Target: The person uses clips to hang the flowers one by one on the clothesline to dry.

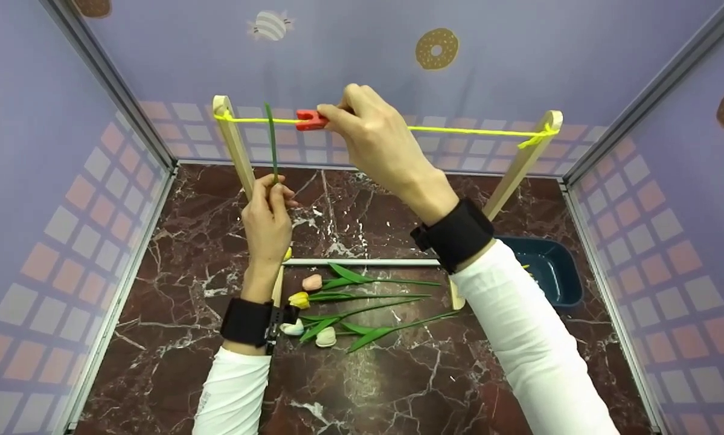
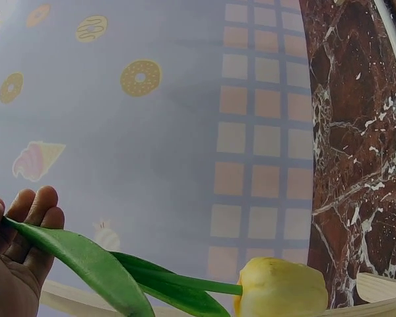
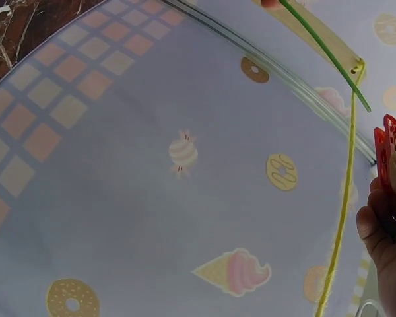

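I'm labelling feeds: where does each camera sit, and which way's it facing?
Head: on the head, facing forward and down at the yellow cord; left hand, right hand and sleeves show.
Left wrist: on that wrist, facing wall and yellow tulip; that hand partly shows.
Right wrist: on that wrist, facing wall, cord and red clothespin; that hand and a left fingertip show.
Head and right wrist share cord, clothespin, green stem.

Lilac walls (image 1: pixel 518 60) printed with doughnuts (image 1: pixel 423 55) and pastel squares (image 1: pixel 638 171) enclose a dark red marbled surface (image 1: pixel 362 386).
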A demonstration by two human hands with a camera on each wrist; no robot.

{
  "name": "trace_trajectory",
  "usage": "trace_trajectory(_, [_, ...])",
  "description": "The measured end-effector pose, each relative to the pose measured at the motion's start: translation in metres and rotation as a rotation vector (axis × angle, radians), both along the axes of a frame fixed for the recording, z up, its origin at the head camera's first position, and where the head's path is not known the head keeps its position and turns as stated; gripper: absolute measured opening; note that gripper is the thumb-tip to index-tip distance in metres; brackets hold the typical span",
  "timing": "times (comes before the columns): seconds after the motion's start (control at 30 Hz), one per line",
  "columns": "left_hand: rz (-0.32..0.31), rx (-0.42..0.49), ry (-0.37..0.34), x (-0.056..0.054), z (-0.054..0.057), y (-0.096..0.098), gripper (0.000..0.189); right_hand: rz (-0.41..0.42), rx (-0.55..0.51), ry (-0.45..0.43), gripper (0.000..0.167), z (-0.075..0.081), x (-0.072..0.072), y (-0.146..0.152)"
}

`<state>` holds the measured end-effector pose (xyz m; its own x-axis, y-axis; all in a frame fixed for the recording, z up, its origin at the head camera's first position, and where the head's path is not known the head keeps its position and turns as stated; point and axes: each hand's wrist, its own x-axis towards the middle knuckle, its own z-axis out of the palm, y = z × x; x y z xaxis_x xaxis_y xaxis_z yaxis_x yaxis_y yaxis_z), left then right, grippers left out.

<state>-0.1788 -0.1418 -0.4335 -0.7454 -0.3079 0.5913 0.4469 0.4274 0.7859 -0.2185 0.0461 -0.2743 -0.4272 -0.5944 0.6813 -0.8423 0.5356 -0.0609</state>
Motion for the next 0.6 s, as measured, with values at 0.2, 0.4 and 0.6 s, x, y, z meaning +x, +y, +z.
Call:
trace_trajectory(0.2, [-0.001, 0.003, 0.004, 0.002, -0.001, 0.000, 0.023, -0.002, 0.056, -0.097, 0.034, 0.003, -0.006, -0.011])
trace_trajectory(0.4, [-0.006, 0.009, -0.012, 0.001, -0.001, 0.000, 0.024, -0.012, 0.085, -0.156, 0.032, 0.007, -0.009, -0.021])
trace_trajectory(0.6, [-0.004, 0.010, -0.004, 0.000, 0.000, 0.000, 0.024, -0.017, 0.131, -0.223, 0.032, 0.012, -0.011, -0.028])
